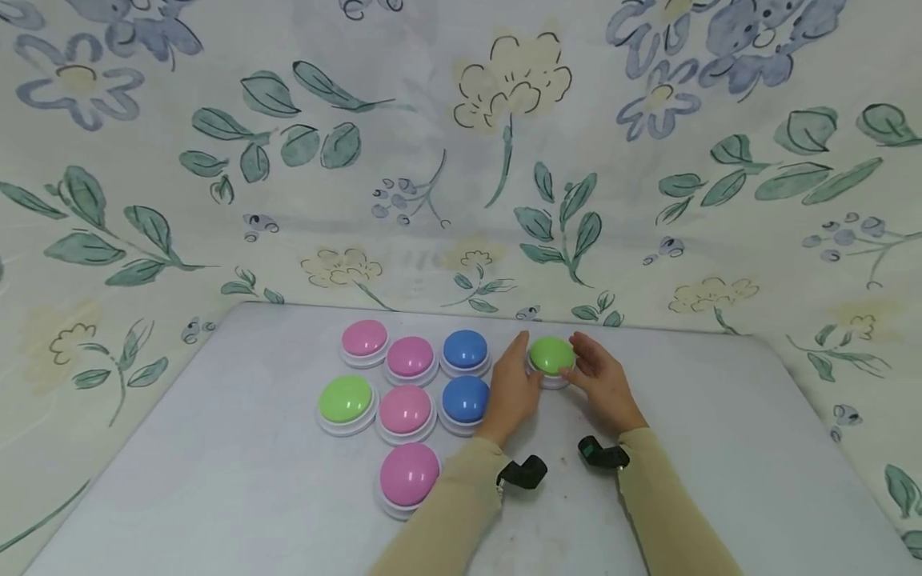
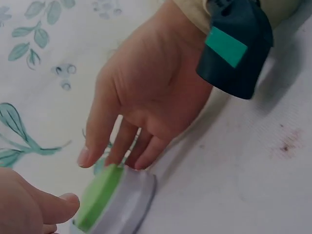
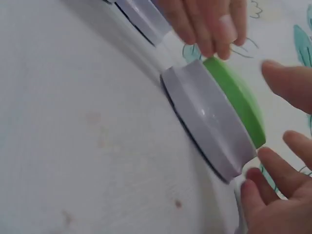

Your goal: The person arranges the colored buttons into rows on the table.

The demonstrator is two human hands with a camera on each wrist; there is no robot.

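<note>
A round push button with a green dome and a white base point(image 1: 551, 354) stands on the table between my two hands. My left hand point(image 1: 513, 390) is at its left side, fingers extended and thumb near the dome. On the other side is my right hand point(image 1: 603, 382), its fingers loosely bent and spread, fingertips right at the base. In the right wrist view, the button point(image 3: 209, 109) rests flat on its base, with the right fingertips point(image 3: 253, 183) beside the lower rim. Neither hand is closed around it.
Left of my hands, several similar buttons stand grouped: pink ones point(image 1: 410, 357), blue ones point(image 1: 465, 350) and another green one point(image 1: 346, 399). The blue ones are close to my left hand. A flower-patterned cloth point(image 1: 432, 160) rises behind the white table point(image 1: 216, 480).
</note>
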